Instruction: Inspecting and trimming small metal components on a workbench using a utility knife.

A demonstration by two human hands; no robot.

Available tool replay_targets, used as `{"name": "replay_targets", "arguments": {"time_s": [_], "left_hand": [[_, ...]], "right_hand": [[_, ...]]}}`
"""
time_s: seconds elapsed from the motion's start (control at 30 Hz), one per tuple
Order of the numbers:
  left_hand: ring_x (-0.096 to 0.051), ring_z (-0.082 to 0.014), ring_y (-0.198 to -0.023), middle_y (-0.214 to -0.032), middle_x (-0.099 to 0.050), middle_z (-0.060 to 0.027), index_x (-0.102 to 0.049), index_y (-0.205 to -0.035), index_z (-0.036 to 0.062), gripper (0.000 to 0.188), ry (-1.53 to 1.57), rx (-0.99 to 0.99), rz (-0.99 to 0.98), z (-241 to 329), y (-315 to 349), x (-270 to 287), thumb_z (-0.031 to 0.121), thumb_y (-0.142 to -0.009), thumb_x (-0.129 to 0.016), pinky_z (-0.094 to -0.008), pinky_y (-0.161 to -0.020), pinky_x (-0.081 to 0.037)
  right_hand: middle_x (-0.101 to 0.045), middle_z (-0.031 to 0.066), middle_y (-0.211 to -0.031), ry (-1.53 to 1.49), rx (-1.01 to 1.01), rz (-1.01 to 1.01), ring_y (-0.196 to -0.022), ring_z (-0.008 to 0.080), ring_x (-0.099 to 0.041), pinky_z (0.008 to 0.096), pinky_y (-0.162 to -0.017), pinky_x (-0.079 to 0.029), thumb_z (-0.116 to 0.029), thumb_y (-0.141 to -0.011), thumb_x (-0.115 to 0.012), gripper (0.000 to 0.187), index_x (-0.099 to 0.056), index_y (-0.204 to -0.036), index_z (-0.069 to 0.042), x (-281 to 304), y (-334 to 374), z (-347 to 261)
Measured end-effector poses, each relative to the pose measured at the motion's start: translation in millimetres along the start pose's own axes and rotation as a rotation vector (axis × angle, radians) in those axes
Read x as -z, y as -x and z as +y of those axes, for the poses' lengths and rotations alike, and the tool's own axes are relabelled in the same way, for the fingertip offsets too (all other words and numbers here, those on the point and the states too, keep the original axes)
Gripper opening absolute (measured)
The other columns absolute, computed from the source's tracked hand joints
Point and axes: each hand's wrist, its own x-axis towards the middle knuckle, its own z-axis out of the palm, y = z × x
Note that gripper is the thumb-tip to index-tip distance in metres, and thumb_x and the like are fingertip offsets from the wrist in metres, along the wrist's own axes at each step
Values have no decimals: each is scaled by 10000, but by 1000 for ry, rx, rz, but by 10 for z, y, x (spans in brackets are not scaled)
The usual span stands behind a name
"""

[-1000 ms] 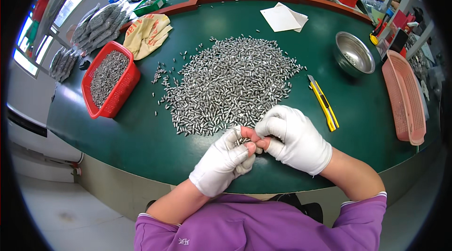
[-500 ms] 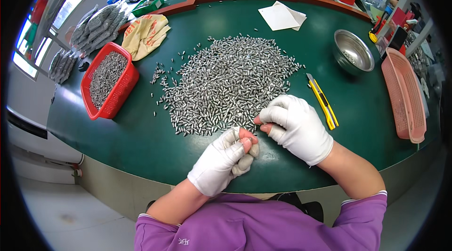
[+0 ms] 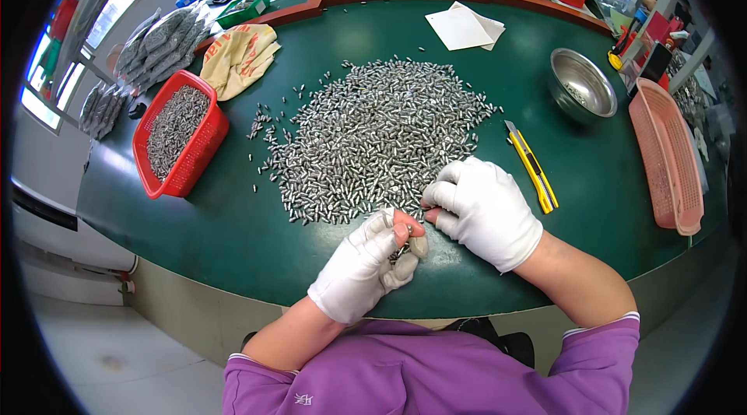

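A broad heap of small, bullet-shaped silver metal parts point(image 3: 373, 135) is spread over the green tabletop. My left hand point(image 3: 356, 269), in a white glove with bare thumb and index tips, is closed at the heap's near edge. It pinches one metal part point(image 3: 409, 229) between those tips, and more parts point(image 3: 398, 252) show in its curled fingers. Just to the right, my right hand point(image 3: 492, 217), gloved likewise, has its fingertips drawn together at the heap's near right edge. Whatever lies between them is hidden.
A yellow utility knife point(image 3: 534, 170) lies right of the heap, near a steel bowl point(image 3: 585, 87) and a pink plastic basket point(image 3: 668, 158). At left stand a red basket point(image 3: 204, 152) full of parts and a crumpled cloth bag point(image 3: 240, 61). White papers point(image 3: 459, 28) lie farther back.
My left hand's grip has loosened slightly, so metal parts now show at its fingertips and in its curled fingers. My right hand has shifted slightly left, its fingers still drawn together.
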Motion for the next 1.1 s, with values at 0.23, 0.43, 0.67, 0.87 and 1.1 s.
{"name": "replay_targets", "arguments": {"time_s": [0.23, 0.43, 0.67, 0.87, 1.1], "left_hand": [[-481, -35, -704, -934, -582, 25, -549, -1112, 142, 226, 47, -45, -57, -29, -13, 33, 255, -938, -636, -163, -637, -404], [-441, -30, -640, -911, -596, 15, -546, -1085, 130, 193, 61, -14, 29, -28, -12, -25, 214, -939, -640, -170, -572, -358], [-430, -46, -621, -884, -590, -2, -563, -1034, 113, 163, 55, -36, -9, -30, -18, 3, 236, -947, -624, -180, -548, -346], [-405, -81, -594, -891, -559, -27, -543, -1003, 121, 201, 95, -62, -22, 13, -9, 12, 312, -955, -581, -213, -551, -330], [-376, -92, -561, -902, -537, -43, -512, -1017, 115, 195, 158, -104, -43, -5, -22, 53, 305, -975, -514, -235, -532, -317]], "right_hand": [[-610, 43, -837, -110, -60, 113, -789, 270, -587, 393, -686, -483, -140, -727, -731, 116, -651, -808, -124, 3, 0, -39], [-609, 33, -848, -274, 109, 142, -804, 272, -589, 397, -692, -488, -202, -744, -717, 139, -650, -853, -147, 101, -5, -110], [-604, 37, -832, -191, 60, 172, -803, 269, -596, 393, -694, -496, -184, -754, -694, 121, -654, -858, -138, 61, -2, -68], [-599, 47, -826, -179, 76, 27, -805, 265, -602, 387, -692, -504, -159, -747, -680, 109, -665, -850, -128, 66, 2, -25], [-599, 45, -825, -140, 187, -37, -774, 266, -589, 390, -660, -490, -154, -722, -697, 141, -651, -853, -133, -5, -2, -36]]}}
